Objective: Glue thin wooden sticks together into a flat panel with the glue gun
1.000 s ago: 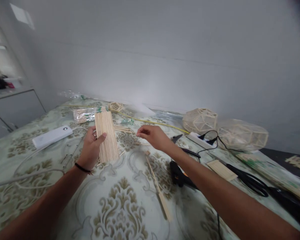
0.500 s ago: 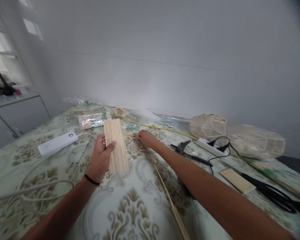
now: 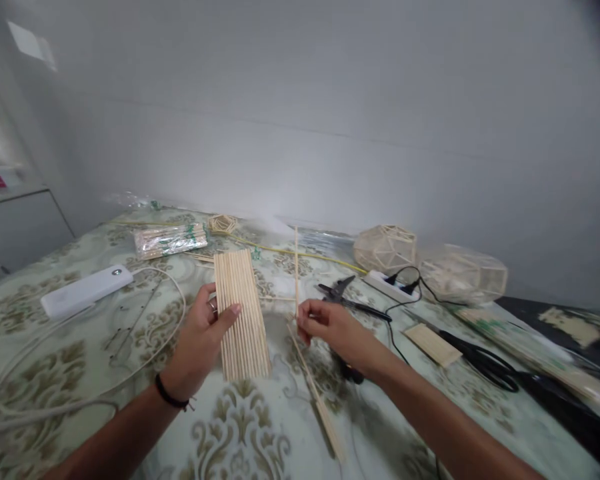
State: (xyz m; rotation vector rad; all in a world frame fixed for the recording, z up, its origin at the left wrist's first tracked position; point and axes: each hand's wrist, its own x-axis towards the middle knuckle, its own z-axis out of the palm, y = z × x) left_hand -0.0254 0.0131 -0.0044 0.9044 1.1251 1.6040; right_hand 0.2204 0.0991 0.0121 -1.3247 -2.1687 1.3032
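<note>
My left hand (image 3: pixel 207 330) grips a flat panel of wooden sticks (image 3: pixel 241 313) laid side by side, the thumb on its face and the fingers behind. To its right, my right hand (image 3: pixel 325 323) pinches the lower end of one thin wooden stick (image 3: pixel 297 267), which points up and away. Below the right hand lies a small bundle of sticks (image 3: pixel 317 400) on the patterned tablecloth (image 3: pixel 240 440). Another loose stick (image 3: pixel 277 299) lies between panel and right hand. Just beyond the right hand are black-handled pliers (image 3: pixel 345 293).
At the back left lies a plastic-wrapped stick pack (image 3: pixel 170 240) near a small stick frame (image 3: pixel 223 223). A white glue gun-like device (image 3: pixel 87 291) with a cord sits left. On the right are a power strip (image 3: pixel 393 287), polyhedral frames (image 3: pixel 385 248), a small panel (image 3: pixel 433 345) and black-handled scissors (image 3: pixel 485 363).
My right hand has come back toward me from the loose sticks behind the panel, now with one stick raised. The left hand still holds the panel, and the view has turned slightly right.
</note>
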